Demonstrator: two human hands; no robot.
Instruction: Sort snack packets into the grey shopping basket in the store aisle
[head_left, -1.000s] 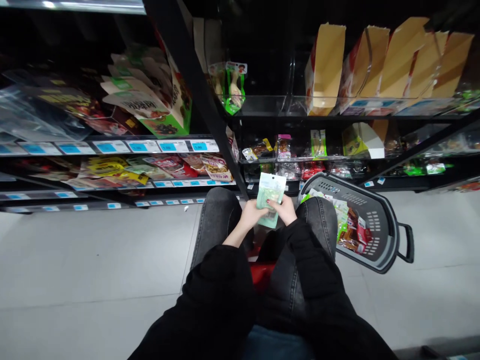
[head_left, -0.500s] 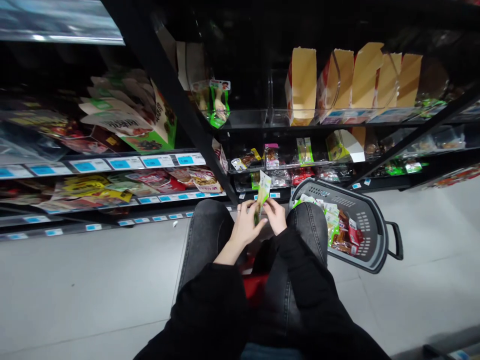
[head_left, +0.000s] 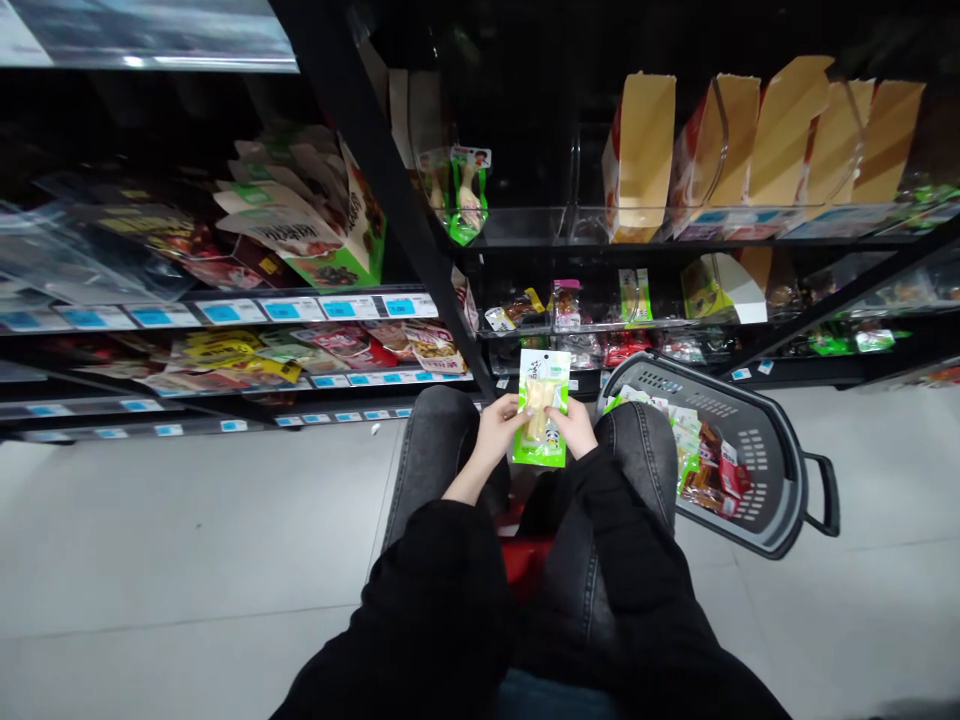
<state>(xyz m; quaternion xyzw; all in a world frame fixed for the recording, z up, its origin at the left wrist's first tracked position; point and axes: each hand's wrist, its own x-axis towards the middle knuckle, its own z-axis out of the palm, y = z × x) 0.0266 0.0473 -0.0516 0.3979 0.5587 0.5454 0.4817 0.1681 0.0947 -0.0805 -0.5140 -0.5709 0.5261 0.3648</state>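
I hold a green snack packet [head_left: 542, 408] with a clear window upright between my knees, its printed front toward me. My left hand [head_left: 497, 432] grips its left edge and my right hand [head_left: 575, 427] grips its right edge. Both sleeves are black. I am crouched in grey jeans in front of low shop shelves. To my right a grey shopping basket [head_left: 765, 470] lies tilted on the floor with several snack packets inside.
Black shelving [head_left: 420, 215] with blue price tags holds bags and packets on the left. Tan and red cartons [head_left: 757, 150] stand on the upper right shelf. Small packets lie on the lower right shelves. A similar green packet [head_left: 465, 190] hangs above. Grey floor tiles spread to the left.
The packet was turned over between my hands: its pale back faced me, then it stood edge-on, and now the green front faces me.
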